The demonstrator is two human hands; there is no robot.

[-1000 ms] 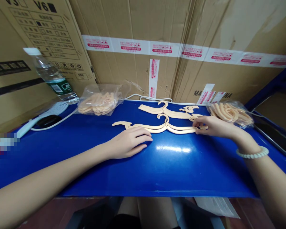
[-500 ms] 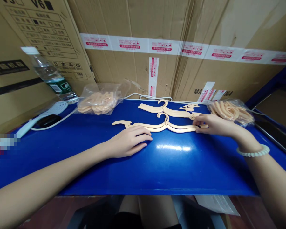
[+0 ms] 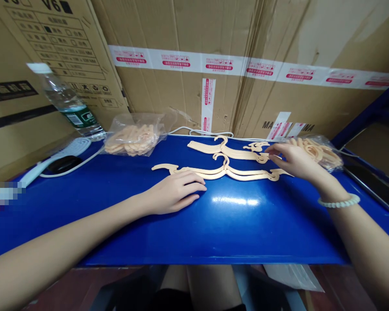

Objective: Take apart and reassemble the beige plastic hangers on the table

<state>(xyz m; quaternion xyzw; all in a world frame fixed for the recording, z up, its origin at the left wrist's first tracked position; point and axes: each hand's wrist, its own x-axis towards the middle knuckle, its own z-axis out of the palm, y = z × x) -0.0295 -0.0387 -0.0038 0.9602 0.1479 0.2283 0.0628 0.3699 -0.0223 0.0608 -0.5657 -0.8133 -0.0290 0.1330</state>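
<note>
Head: curved beige hangers [image 3: 240,153] on glossy blue tabletop [image 3: 233,233].

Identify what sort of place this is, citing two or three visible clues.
Probably a packing or storage room's work area, though little of the room shows: cardboard boxes stand behind a blue tabletop, which holds peach-coloured hangers and filled clear bags.

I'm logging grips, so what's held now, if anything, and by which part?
Can't tell: the left hand covers part of the nearer hanger, any grip hidden; the right hand is by the right end of the farther hanger, contact unclear.
</note>
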